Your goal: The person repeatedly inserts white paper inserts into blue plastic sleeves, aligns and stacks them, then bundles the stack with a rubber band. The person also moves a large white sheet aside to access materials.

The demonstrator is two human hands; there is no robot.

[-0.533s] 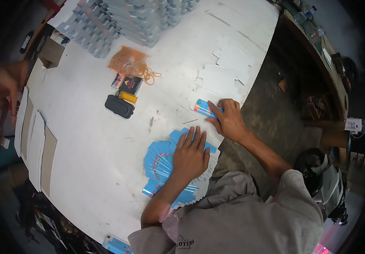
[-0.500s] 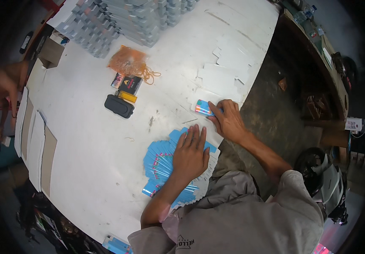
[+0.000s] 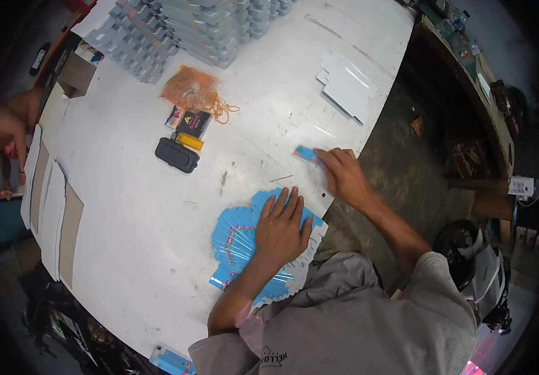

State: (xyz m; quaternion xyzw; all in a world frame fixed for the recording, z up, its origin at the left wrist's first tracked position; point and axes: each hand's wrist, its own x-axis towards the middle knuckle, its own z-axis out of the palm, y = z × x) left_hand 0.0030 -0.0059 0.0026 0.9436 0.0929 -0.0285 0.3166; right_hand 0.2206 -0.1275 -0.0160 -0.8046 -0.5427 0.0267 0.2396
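My left hand (image 3: 284, 229) lies flat, fingers stretched out, on a fanned spread of flat blue printed carton blanks (image 3: 231, 240) near the table's front edge. Their pale ends fan out toward my lap. Farther right, by the table's right edge, my right hand (image 3: 344, 177) is closed on one small blue carton blank (image 3: 307, 154). Its coloured end sticks out past the fingers; the rest is hidden under the hand. Beyond that hand rests a pile of white, notched flat blanks (image 3: 348, 87).
Tall stacks of grey-white flat cartons (image 3: 197, 31) stand at the back. Mid-table are an orange bag of rubber bands (image 3: 187, 86), a dark small box (image 3: 195, 123), a yellow lighter (image 3: 189, 141) and a black case (image 3: 177, 155). Cardboard sheets (image 3: 54, 212) line the left edge; another person's arm (image 3: 7, 128) shows beyond.
White blanks that lay spread beyond my right hand now sit in one tighter pile farther back. The blue blank in my right hand shows a narrower face. My left hand stays nearly still.
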